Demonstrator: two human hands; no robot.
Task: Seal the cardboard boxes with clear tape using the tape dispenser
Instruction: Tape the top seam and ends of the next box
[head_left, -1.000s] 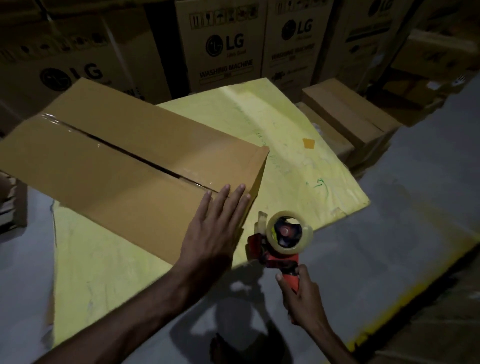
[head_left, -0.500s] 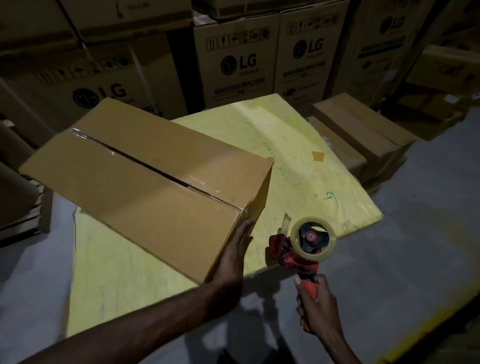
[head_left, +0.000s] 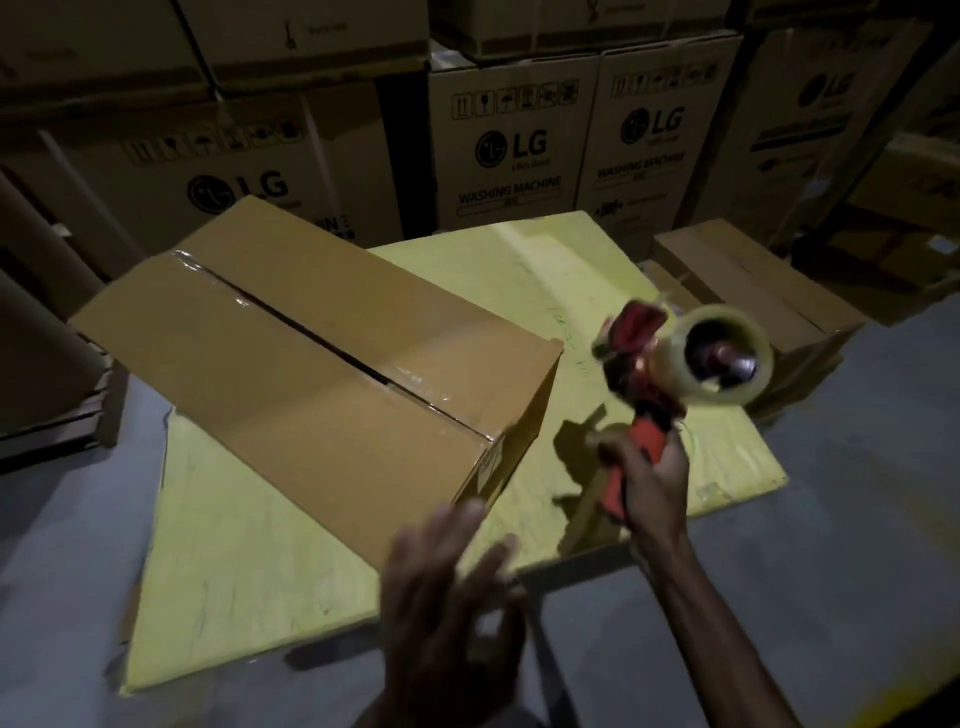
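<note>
Red tape dispenser (head_left: 670, 374) gripped by right hand (head_left: 644, 480); left hand (head_left: 447, 597) open near cardboard box (head_left: 311, 364).

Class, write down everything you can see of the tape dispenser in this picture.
The tape dispenser is a hand-held gun type with a red and black frame, motion-blurred. A roll of clear tape sits on its hub, open side facing the camera. Its orange-red handle points down, gripped by the right hand. It is held in the air over the yellow sheet, right of the cardboard box, touching neither.
</note>
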